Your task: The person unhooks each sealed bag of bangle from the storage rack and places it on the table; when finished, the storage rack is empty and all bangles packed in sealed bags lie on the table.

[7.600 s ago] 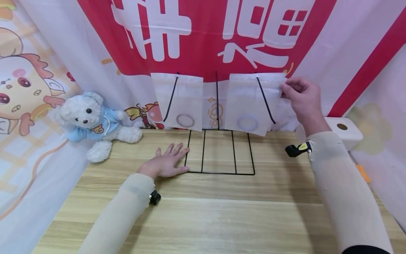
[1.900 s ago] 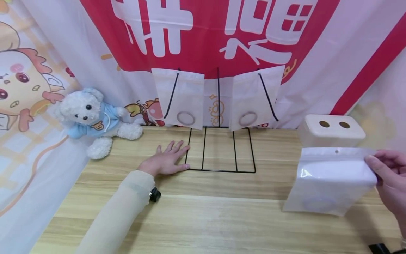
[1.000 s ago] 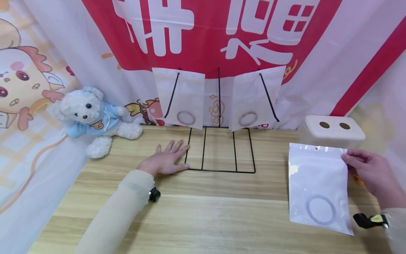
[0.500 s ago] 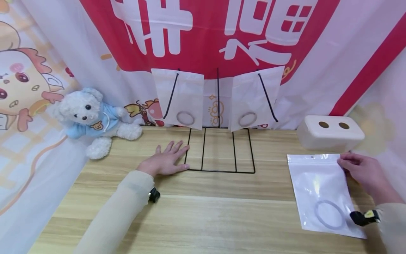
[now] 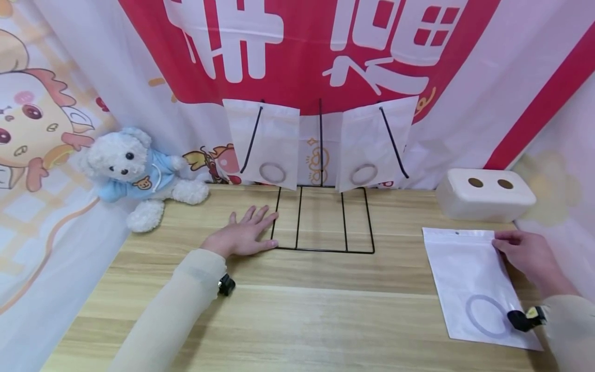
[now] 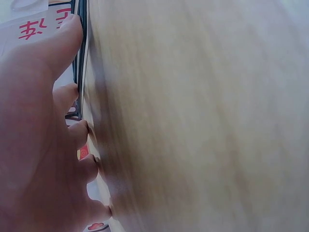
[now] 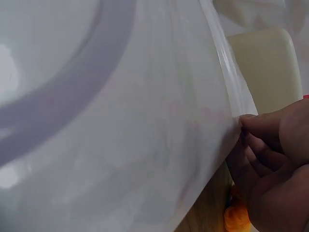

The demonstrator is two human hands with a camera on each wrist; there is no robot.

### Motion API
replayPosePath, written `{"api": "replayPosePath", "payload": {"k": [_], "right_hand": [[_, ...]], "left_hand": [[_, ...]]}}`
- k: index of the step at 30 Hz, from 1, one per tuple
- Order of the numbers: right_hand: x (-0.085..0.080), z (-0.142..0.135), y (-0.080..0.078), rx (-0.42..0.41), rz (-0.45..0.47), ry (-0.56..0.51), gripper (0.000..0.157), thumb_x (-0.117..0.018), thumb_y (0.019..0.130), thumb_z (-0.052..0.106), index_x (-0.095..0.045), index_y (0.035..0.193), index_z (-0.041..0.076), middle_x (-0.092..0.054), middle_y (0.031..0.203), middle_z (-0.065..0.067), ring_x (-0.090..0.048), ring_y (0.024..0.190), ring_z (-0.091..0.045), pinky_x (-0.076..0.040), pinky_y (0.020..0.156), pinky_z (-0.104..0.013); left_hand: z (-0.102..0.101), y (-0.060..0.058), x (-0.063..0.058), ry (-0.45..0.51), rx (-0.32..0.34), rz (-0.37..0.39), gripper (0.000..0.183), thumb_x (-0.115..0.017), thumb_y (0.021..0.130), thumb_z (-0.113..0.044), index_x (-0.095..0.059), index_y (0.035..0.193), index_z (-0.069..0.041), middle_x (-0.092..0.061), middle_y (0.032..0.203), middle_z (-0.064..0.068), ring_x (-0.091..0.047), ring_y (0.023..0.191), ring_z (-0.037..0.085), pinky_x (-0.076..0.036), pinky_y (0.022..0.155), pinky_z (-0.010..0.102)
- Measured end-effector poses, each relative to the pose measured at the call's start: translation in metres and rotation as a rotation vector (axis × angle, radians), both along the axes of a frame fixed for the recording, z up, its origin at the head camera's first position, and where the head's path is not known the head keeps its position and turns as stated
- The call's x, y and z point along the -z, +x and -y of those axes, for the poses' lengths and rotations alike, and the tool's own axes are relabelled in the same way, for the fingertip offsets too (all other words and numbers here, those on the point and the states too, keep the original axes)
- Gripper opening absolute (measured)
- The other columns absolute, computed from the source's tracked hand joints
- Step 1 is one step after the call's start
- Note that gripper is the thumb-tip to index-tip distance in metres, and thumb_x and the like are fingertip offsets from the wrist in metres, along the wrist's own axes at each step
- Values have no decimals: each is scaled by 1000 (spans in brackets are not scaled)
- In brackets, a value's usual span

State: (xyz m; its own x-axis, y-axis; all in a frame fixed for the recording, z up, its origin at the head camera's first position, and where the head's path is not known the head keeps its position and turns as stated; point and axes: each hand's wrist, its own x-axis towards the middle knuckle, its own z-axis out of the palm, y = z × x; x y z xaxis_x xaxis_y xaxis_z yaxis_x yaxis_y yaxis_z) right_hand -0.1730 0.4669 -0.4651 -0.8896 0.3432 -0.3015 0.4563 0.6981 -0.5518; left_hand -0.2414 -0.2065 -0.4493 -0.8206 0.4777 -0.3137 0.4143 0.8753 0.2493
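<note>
Head view: the right hand (image 5: 525, 256) is pinching a bag (image 5: 475, 281) by one corner, which is extending leftward over the counter (image 5: 334, 315), long axis far-to-near; the spread left hand (image 5: 241, 237), farther, is touching the rack (image 5: 321, 250).

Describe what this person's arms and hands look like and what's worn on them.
The left hand and right hand are gloveless. The left sleeve and right sleeve are plain cream and reach the wrists. Each wrist has a small black device: the left device and the right device, with a yellow patch beside it.
</note>
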Motion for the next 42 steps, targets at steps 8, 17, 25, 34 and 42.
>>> {"api": "replayPosePath", "payload": {"k": [8, 17, 25, 34, 42], "right_hand": [[-1, 0, -1, -3, 22, -5, 53, -60, 111, 19, -48, 154, -9, -50, 149, -40, -57, 121, -53, -58, 100, -62], [-4, 7, -1, -66, -62, 111, 43, -60, 108, 11, -57, 142, -16, -58, 137, -43, -61, 114, -54, -58, 92, -63], [-9, 16, 0, -61, -18, 132, 48, -61, 108, 11, -51, 146, -16, -55, 140, -43, -60, 116, -55, -59, 94, -63], [-12, 22, 4, -90, -10, 118, 47, -63, 107, 10, -53, 147, -14, -56, 139, -42, -59, 115, -55, -58, 96, -65], [-6, 20, 5, -108, -25, 135, 43, -63, 106, 8, -55, 143, -14, -58, 135, -42, -59, 113, -55, -57, 92, -64]], "left_hand": [[0, 1, -2, -5, -5, 3, 87, -44, 107, -72, -11, 176, -30, 1, 184, 10, 1, 169, 45, 3, 125, 84], [1, 0, 1, 3, -2, -3, 87, -44, 107, -72, -12, 176, -30, 0, 184, 10, 0, 169, 46, 4, 124, 85], [1, 0, 1, 5, -2, -3, 87, -44, 107, -72, -12, 176, -30, 0, 184, 11, 1, 169, 47, 4, 124, 85], [-1, 1, -1, 8, -4, -1, 86, -45, 107, -70, -13, 176, -29, -1, 184, 12, 0, 168, 47, 3, 124, 86], [0, 1, 0, 8, 0, -8, 87, -45, 107, -71, -12, 176, -29, -1, 184, 11, 0, 169, 47, 4, 124, 86]]}}
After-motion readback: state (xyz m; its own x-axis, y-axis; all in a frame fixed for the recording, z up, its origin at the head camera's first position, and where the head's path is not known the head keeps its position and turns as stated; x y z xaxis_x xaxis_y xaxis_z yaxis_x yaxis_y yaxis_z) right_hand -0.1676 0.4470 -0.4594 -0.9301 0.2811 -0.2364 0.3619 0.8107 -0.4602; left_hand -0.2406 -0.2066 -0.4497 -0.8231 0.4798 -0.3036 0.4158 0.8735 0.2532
